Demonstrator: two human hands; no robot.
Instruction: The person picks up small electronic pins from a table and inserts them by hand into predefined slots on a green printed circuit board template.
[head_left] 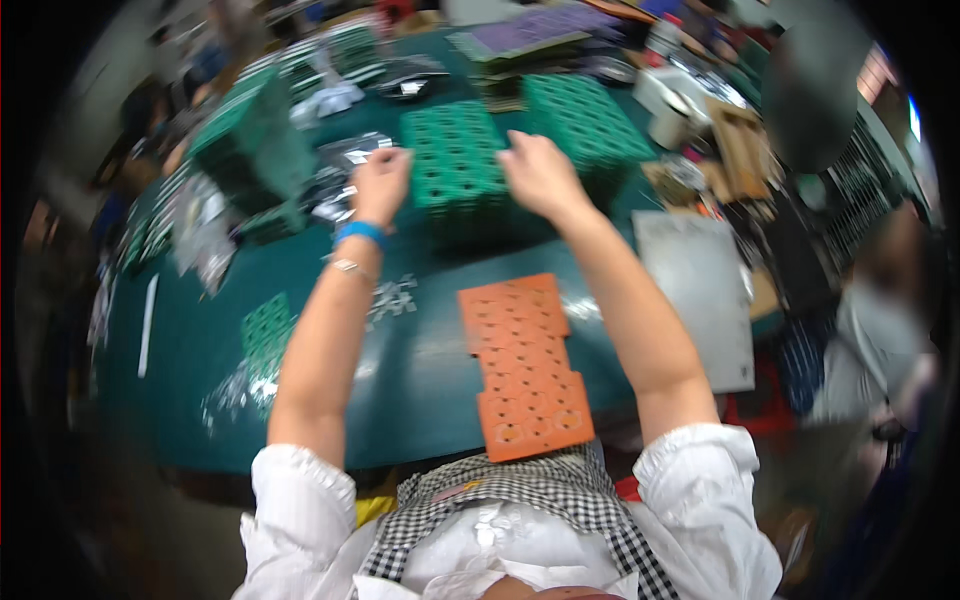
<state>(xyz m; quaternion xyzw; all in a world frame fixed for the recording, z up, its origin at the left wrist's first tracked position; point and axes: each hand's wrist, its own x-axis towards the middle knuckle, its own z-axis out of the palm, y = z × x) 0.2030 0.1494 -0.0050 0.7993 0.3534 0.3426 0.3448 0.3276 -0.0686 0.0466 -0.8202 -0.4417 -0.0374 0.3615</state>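
Between my hands is a stack of green perforated panels (455,155), with rows of dark holes on its top face. My left hand (381,188) grips the left edge at the top of the stack, its fingers curled together. At the right edge, my right hand (542,178) is closed in a pinch, thumb and forefinger against the upper panel. Blur hides whether one panel or several are between the fingers. A second green stack (585,115) stands just beyond my right hand. Nearer my body, an orange perforated panel (525,365) lies at the table's front edge.
The dark green table (410,410) carries small white pieces (393,298) and a green panel (266,330) at left. Tall green stacks (255,145) stand far left, purple sheets (530,32) at the back. A grey-white board (695,290) lies right; a person (880,320) is beyond.
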